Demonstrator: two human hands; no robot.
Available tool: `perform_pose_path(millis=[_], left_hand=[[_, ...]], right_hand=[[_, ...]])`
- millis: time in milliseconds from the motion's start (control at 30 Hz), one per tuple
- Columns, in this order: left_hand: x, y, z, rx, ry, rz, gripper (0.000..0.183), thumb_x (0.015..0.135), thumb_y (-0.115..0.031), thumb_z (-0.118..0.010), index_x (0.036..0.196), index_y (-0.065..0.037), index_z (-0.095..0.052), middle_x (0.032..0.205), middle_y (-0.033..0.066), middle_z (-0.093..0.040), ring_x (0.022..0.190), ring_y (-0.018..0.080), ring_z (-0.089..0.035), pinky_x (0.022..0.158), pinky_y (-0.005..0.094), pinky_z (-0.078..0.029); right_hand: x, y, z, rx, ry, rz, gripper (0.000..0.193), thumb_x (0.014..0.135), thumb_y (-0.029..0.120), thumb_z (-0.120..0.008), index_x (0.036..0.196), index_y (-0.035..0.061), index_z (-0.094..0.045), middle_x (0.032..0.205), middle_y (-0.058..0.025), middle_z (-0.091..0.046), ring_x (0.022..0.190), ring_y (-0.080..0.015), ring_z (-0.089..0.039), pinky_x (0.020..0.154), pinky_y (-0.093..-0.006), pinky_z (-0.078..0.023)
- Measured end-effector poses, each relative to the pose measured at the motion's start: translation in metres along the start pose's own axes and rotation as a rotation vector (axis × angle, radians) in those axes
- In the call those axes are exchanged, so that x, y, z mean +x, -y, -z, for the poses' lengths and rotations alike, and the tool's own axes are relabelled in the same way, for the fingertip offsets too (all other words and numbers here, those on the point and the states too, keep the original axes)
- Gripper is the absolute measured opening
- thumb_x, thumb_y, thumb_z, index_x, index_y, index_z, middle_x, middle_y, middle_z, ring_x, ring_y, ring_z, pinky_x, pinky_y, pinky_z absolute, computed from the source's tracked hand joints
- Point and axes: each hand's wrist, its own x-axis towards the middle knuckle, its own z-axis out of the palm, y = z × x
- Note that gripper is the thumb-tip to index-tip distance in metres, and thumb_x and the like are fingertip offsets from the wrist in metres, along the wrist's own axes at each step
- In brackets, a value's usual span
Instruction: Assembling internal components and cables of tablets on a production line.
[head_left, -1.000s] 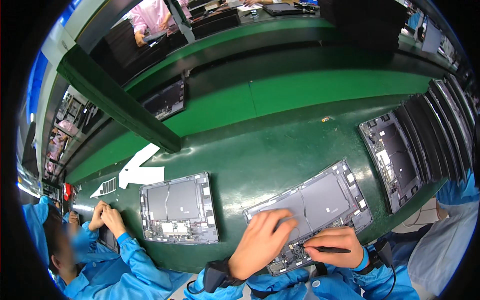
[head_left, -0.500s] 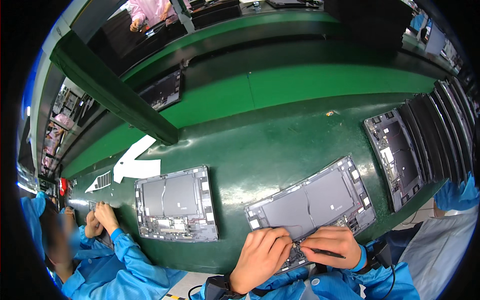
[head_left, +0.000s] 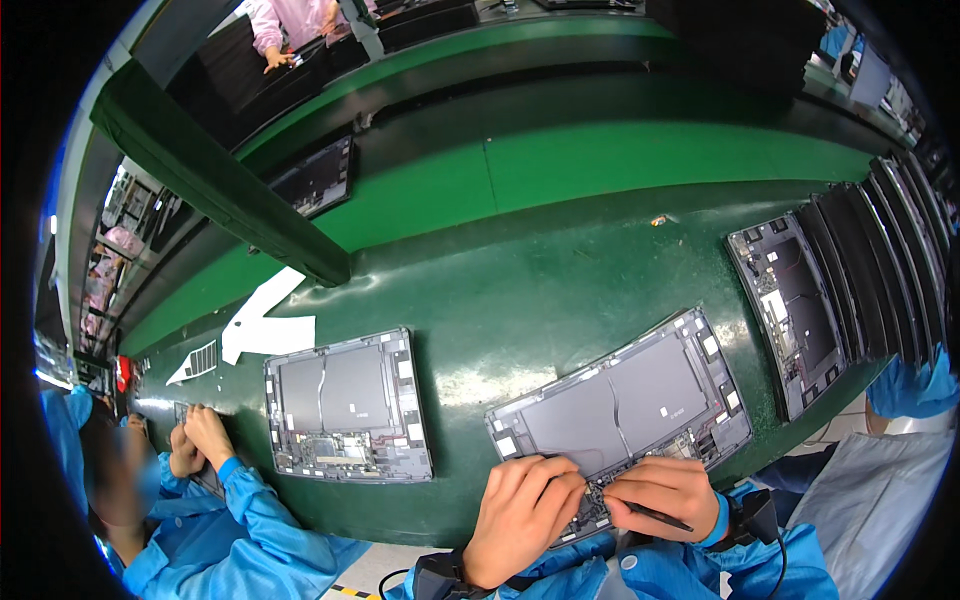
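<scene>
An opened tablet (head_left: 640, 400) lies tilted on the bench in front of me, its grey battery area and lower circuit board exposed. My left hand (head_left: 525, 510) rests over its lower left edge, fingers bent and pressed together at the board; whatever the fingertips pinch is hidden. Close beside it, my right hand (head_left: 665, 495) is closed round a thin black pen-shaped tool (head_left: 660, 517), whose back end sticks out to the right. The working tip, near the left fingertips, is too small to make out.
A second opened tablet (head_left: 345, 405) lies to the left, near white paper (head_left: 270, 330). At the right, another opened tablet (head_left: 790, 320) leans before a row of dark panels (head_left: 870, 270). A co-worker in blue (head_left: 230, 530) works at far left; a green post (head_left: 220, 180) rises behind.
The rear end of the black tool has dipped slightly as my right hand shifts a little. My left hand stays put on the tablet. The view has turned slightly.
</scene>
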Motion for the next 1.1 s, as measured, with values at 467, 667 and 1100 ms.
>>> perform_pose_path(millis=[467, 667, 1100], left_hand=[[-0.007, 0.001, 0.001, 0.026, 0.013, -0.012, 0.026, 0.074, -0.009, -0.08, 0.098, -0.011, -0.071, 0.107, 0.0001, -0.064, 0.101, 0.0227, -0.06, 0.089, 0.0377, -0.043], [-0.01, 0.0, 0.002, 0.011, 0.001, 0.001, 0.024, 0.074, -0.01, -0.079, 0.096, -0.013, -0.073, 0.107, 0.0012, -0.064, 0.104, 0.023, -0.06, 0.095, 0.0408, -0.044], [-0.017, 0.001, 0.002, 0.127, 0.005, -0.079, 0.027, 0.074, -0.014, -0.078, 0.1, -0.015, -0.076, 0.107, 0.0036, -0.064, 0.105, 0.0248, -0.062, 0.097, 0.0447, -0.05]], right_hand=[[0.001, 0.005, -0.004, -0.158, 0.013, 0.012, 0.022, 0.071, 0.005, -0.079, 0.09, 0.0012, -0.068, 0.084, -0.0081, -0.068, 0.07, -0.0234, -0.066, 0.061, -0.0316, -0.056], [-0.001, 0.01, -0.008, -0.213, -0.026, -0.004, 0.02, 0.07, 0.004, -0.078, 0.086, 0.0016, -0.067, 0.082, -0.0074, -0.067, 0.069, -0.0227, -0.066, 0.059, -0.03, -0.056], [0.004, 0.0, -0.005, 0.029, -0.029, -0.062, 0.02, 0.073, 0.003, -0.079, 0.09, 0.0003, -0.069, 0.079, -0.0105, -0.068, 0.065, -0.0269, -0.066, 0.061, -0.0336, -0.055]])
